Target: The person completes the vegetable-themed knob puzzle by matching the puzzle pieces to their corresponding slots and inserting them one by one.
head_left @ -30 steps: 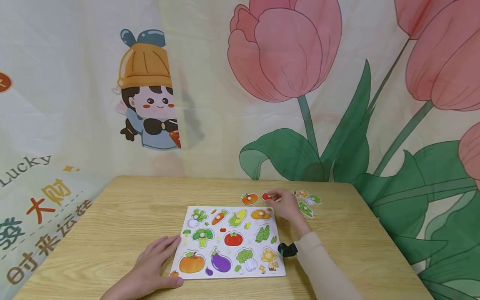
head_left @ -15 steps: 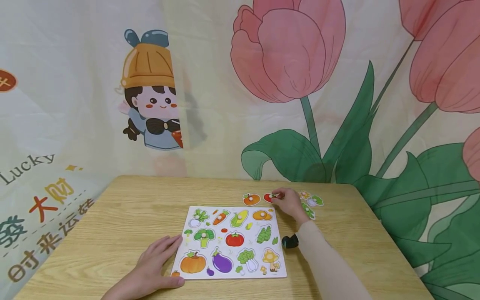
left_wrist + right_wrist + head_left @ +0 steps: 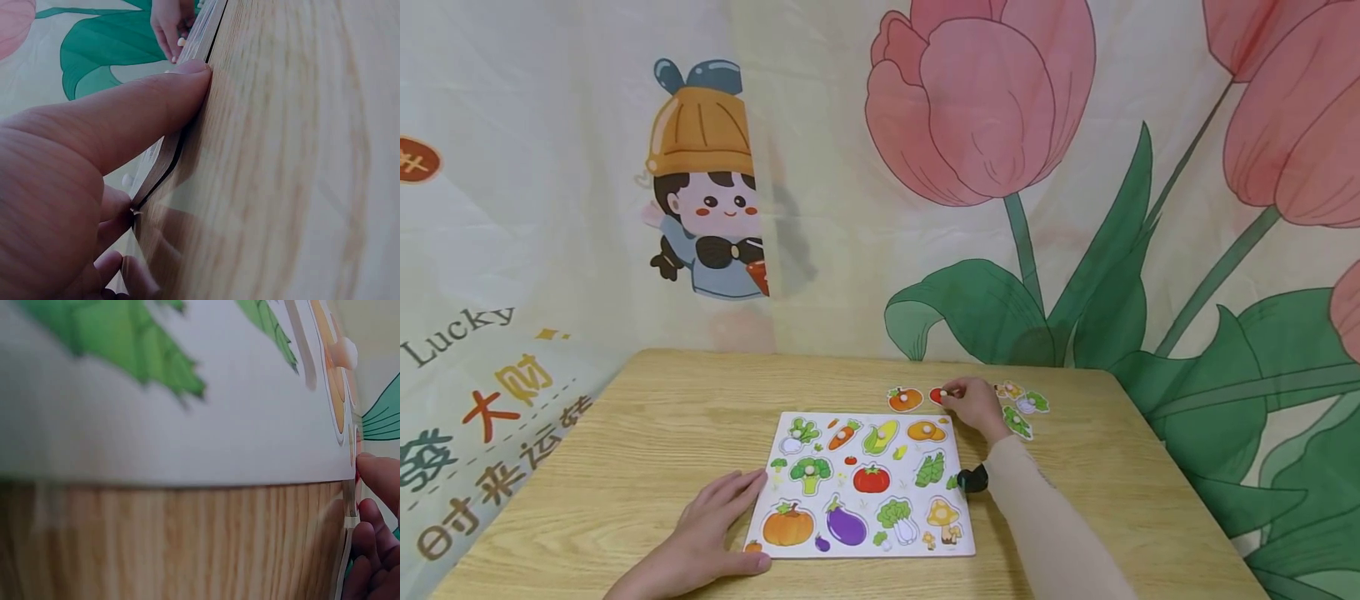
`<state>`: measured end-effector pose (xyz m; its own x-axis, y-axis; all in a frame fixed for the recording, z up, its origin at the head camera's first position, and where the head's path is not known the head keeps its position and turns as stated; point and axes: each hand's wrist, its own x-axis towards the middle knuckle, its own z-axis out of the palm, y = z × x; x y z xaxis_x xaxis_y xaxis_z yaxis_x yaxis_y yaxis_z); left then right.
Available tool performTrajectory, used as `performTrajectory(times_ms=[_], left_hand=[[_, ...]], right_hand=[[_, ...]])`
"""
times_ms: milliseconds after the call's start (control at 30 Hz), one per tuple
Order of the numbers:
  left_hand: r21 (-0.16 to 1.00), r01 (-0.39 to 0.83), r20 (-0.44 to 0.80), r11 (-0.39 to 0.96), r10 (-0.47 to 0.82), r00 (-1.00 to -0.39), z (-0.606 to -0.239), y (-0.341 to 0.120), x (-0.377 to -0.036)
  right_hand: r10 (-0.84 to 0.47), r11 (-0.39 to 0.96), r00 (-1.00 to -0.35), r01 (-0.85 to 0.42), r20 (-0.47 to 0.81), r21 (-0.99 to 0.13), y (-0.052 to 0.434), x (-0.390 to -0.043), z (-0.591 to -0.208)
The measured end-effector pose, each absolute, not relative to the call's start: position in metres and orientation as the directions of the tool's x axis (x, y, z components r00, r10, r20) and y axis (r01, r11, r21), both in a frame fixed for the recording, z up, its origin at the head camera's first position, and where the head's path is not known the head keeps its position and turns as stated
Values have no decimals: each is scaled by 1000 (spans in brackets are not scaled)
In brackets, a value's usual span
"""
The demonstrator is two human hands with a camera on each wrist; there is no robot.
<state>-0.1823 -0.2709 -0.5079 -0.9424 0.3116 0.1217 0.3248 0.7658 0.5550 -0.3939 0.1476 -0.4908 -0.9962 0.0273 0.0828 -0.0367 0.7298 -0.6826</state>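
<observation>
Over the last second the right hand (image 3: pixel 976 406) has stayed beyond the board (image 3: pixel 859 485), fingers still pinching the red piece (image 3: pixel 937 395) on the table (image 3: pixel 625 450), unlifted, while the left hand (image 3: pixel 703 533) keeps pressing the board's near-left corner, fingers flat.

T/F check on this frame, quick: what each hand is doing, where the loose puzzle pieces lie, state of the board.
1. The right hand pinches the knob of a red piece beyond the puzzle board. True.
2. The left hand is lifted clear of the table. False: it rests flat on the table, its fingers against the board's left edge.
3. The loose pieces lie on the table left of the board. False: the orange piece and the green and white pieces lie beyond its far right corner.
4. The purple eggplant piece sits in the board's near row. True.
5. The board stands propped upright. False: it lies flat on the table.
</observation>
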Motion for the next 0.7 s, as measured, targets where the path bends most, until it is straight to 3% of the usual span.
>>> performTrajectory(times_ms=[333, 700], left_hand=[[568, 321, 105, 757, 321, -941, -507, -271, -183], [566, 320, 111, 760, 314, -943, -507, -271, -182]], right_hand=[[80, 727, -994, 10, 71, -686, 143, -394, -492], [38, 733, -992, -51, 116, -678, 147, -391, -487]])
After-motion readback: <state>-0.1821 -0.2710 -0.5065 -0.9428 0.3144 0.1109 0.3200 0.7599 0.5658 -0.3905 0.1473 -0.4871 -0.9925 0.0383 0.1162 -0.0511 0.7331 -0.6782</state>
